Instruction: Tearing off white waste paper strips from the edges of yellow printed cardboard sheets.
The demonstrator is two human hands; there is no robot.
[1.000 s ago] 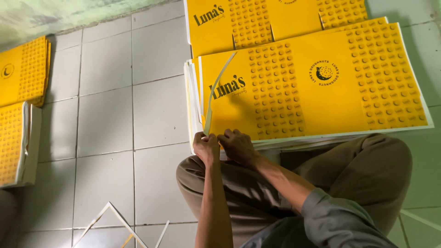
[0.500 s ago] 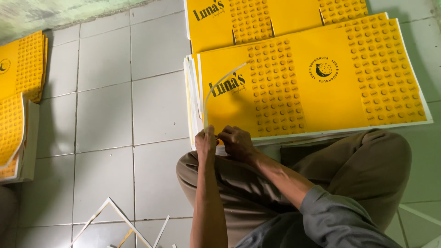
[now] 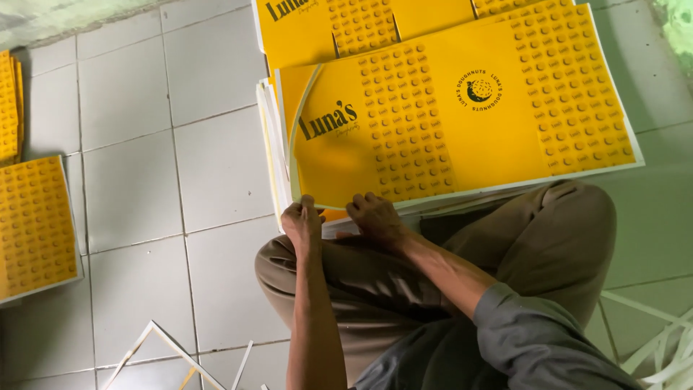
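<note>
Bare tiled floor (image 3: pixel 216 166) lies open between both yellow sheet stacks (image 3: pixel 462 123).

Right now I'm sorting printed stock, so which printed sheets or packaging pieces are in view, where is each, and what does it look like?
Top flat yellow printed card sheet: on a stack before the knees, rectangular, brown dot bands, round emblem; both hands at its near edge.
Second yellow printed sheet: behind it, partly covered.
Yellow dotted sheet stack: floor, far left.
White card offcut strips: bottom edge.

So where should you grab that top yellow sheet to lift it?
Probably by the near left corner of the top yellow sheet, coming from the person's side. Both the left hand and right hand already rest along that near edge, and the left edge curls upward.
</note>
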